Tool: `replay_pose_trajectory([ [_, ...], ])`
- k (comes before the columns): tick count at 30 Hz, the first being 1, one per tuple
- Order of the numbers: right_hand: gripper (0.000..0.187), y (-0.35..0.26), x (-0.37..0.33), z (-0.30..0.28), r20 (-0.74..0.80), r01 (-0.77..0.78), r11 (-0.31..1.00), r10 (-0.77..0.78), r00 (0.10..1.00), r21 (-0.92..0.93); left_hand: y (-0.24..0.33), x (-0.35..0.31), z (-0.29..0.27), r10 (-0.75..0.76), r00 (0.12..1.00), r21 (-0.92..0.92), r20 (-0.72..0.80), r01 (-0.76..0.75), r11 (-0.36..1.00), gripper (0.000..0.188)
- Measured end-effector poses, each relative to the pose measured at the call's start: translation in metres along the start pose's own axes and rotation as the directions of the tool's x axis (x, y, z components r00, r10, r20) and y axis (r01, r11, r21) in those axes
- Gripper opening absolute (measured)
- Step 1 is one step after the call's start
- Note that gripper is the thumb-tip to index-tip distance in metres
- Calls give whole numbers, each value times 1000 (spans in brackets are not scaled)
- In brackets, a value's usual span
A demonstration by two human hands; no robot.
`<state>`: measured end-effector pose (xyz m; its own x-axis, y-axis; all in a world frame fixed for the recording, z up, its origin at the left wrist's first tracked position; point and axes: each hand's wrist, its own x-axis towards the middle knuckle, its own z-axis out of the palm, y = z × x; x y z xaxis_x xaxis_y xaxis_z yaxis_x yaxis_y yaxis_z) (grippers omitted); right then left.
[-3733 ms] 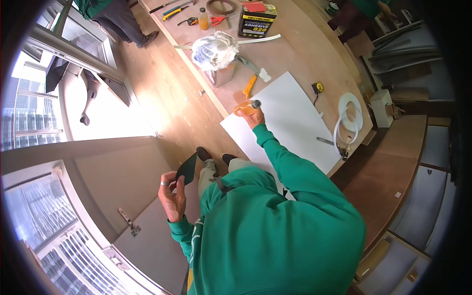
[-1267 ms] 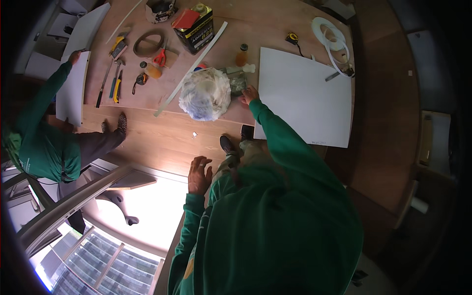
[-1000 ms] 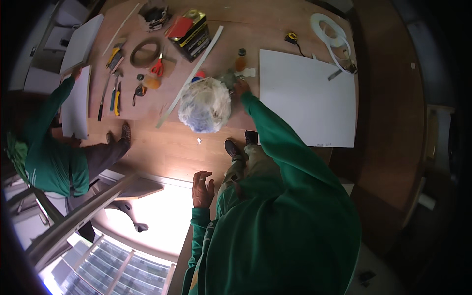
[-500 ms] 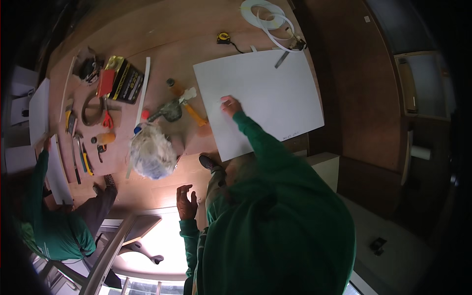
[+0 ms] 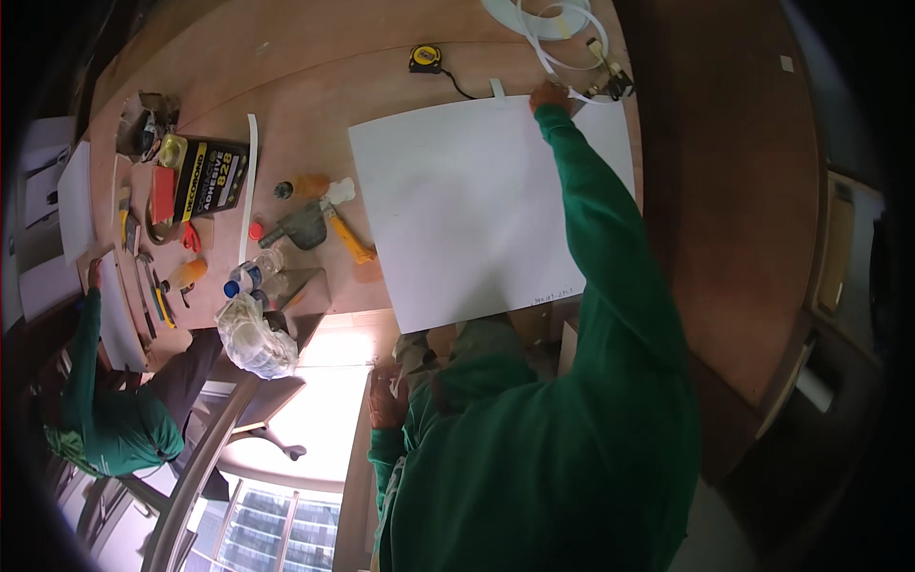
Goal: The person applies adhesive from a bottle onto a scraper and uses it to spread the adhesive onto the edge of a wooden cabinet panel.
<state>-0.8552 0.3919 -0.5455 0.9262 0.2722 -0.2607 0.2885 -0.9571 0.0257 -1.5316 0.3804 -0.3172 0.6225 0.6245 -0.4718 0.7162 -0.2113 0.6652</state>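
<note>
At the far left of the plywood-coloured workbench (image 5: pixel 315 95), a co-worker in a green top (image 5: pixel 119 429) had one hand (image 5: pixel 93 275) at the edge of a pale board (image 5: pixel 119 319). Next along: a pair of red-handled scissors (image 5: pixel 191 236) and a small bottle of orange liquid (image 5: pixel 191 275), then a black-and-yellow metal can (image 5: pixel 212 181) with a red piece against its side. A long white strip (image 5: pixel 251 181) lay just right of the can. Nearer the person, a crumpled plastic bag (image 5: pixel 255 341) sat beside a clear bottle with a blue cap (image 5: pixel 246 277). Further right: a dark, broad-headed tool (image 5: pixel 303 227), kind unclear; a second orange bottle (image 5: pixel 310 185), lying on its side; a yellow-handled tool (image 5: pixel 351 236).

The left hand (image 5: pixel 386 402) was low by the trouser leg, off the bench, fingers slack and released. The large white panel (image 5: pixel 467 219) lay flat on the bench in front of the person, a tape measure (image 5: pixel 425 59) beyond its far edge. The right hand (image 5: pixel 550 96) was at that far edge, arm outstretched; could not tell whether its fingers grasped anything. Just beyond, partly cut off by the frame, a roll of white edging (image 5: pixel 564 21); right of it, black-and-brass hardware (image 5: pixel 616 78).
</note>
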Motion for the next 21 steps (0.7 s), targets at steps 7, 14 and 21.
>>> replay_pose_trajectory([
  [7, 43, 20, 51, 11, 146, -31, 995, 45, 988, -98, 4, 4, 0, -138, 989, -9, -52, 138, 990, 28],
  [14, 22, 27, 47, 6, -250, 92, 996, -89, 964, -2, 12, 22, 12, -165, 985, -66, -55, 161, 985, 29],
  [21, 11, -25, 1, -17, -381, 560, 821, -555, 739, -109, 10, 16, 15, -201, 972, -113, -122, 188, 976, 28],
])
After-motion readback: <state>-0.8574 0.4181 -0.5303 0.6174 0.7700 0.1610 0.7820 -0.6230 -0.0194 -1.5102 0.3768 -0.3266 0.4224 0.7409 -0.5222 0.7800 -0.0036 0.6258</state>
